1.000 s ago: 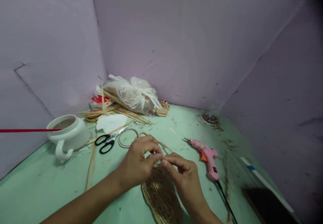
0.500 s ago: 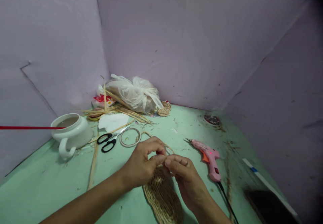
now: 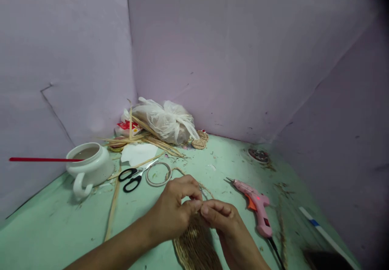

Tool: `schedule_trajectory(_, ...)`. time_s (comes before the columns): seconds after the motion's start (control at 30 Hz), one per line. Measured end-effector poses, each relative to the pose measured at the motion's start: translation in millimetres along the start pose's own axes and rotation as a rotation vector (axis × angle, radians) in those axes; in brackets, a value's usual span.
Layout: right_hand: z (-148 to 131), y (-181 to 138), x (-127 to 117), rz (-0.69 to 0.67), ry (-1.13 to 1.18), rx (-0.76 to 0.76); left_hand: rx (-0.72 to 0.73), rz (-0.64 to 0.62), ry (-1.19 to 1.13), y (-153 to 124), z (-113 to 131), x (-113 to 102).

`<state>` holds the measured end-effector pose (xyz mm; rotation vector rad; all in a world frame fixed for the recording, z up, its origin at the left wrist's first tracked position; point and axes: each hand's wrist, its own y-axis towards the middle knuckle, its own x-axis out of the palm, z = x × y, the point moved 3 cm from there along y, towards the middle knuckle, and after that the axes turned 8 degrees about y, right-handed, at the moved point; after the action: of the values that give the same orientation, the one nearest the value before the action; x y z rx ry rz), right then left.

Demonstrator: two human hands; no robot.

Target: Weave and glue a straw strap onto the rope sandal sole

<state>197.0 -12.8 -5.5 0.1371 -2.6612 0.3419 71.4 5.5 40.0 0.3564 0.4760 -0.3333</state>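
Note:
My left hand [image 3: 179,207] and my right hand [image 3: 223,221] meet at their fingertips, both closed in a pinch. Between them is a thin twisted straw cord [image 3: 207,189]; the pinched part is mostly hidden by my fingers. Its visible length loops behind my left hand toward a roll of tape [image 3: 159,174]. Just below the hands lies a woven straw piece [image 3: 196,247], long and ribbed, partly covered by them. To the right rests a pink glue gun [image 3: 253,205] with an orange trigger and a small red light. Black-handled scissors [image 3: 136,176] lie open on the left.
A white pot [image 3: 92,166] with a red stick [image 3: 42,159] across it stands at left. Straw strips [image 3: 146,138], white paper [image 3: 138,154] and a tied plastic bag [image 3: 168,120] lie at the back. A white strip [image 3: 328,237] and a dark object [image 3: 326,260] are at right.
The view has tilted up slightly, so everything sits lower in the picture. My hands keep the same pinch, with little visible change in their fingers.

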Motion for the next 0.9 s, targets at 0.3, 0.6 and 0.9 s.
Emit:
schedule_trajectory(0.3,2.2,-3.0,-2.9,0.112,-0.076,-0.010,-0.296,-0.127,0.841,15.0,-39.3,-75.3)
schedule_trajectory(0.6,3.2,-4.7,-0.7,0.090,-0.218,-0.069,-0.259,-0.250,0.911,14.8,-62.6,-53.2)
schedule_trajectory(0.9,-6.8,-18.3,15.3,-0.004,-0.675,-0.556,-0.332,-0.273,0.216,8.3,-22.4,-44.7)
